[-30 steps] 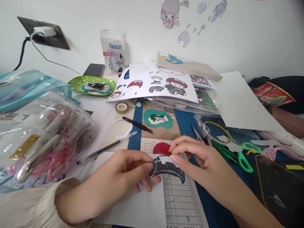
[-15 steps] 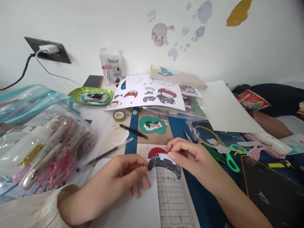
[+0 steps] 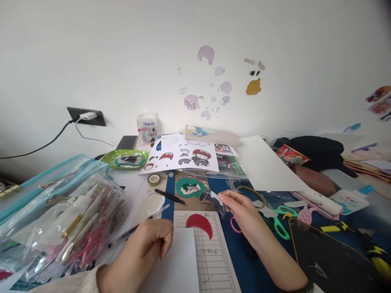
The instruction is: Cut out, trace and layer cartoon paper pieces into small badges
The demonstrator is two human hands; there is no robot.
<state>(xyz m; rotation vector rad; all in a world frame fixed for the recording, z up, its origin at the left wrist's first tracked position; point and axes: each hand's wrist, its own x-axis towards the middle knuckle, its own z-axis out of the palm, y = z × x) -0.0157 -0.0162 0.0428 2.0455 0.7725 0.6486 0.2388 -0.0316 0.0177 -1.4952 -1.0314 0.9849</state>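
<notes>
My right hand [image 3: 236, 205] pinches a curved black paper cutout [image 3: 214, 203] with a white patch along its upper edge. The cutout is held up, overlapping the lower right of a teal and white layered cutout [image 3: 192, 188] on brown card. Below, a red crescent cutout [image 3: 199, 224] lies on a ruled form sheet [image 3: 214, 264]. My left hand [image 3: 151, 240] is closed, its fingers curled in, over a white sheet [image 3: 179, 260] that partly covers the form. Nothing shows in that hand. A dark pen [image 3: 128, 232] runs behind it, and black tweezers [image 3: 169, 196] lie farther back.
A printed character sheet [image 3: 183, 152] and a green tray [image 3: 114, 154] sit toward the wall. A clear tool bag [image 3: 88, 228] fills the left side. Green-handled scissors [image 3: 281, 228] and a dark board [image 3: 332, 260] lie at right. A tape roll [image 3: 154, 179] stands near the tweezers.
The black cutout has been lifted off the red one and moved away, uncovering the red crescent. My left hand has let its fingers curl and drawn back left. The camera view has tilted up.
</notes>
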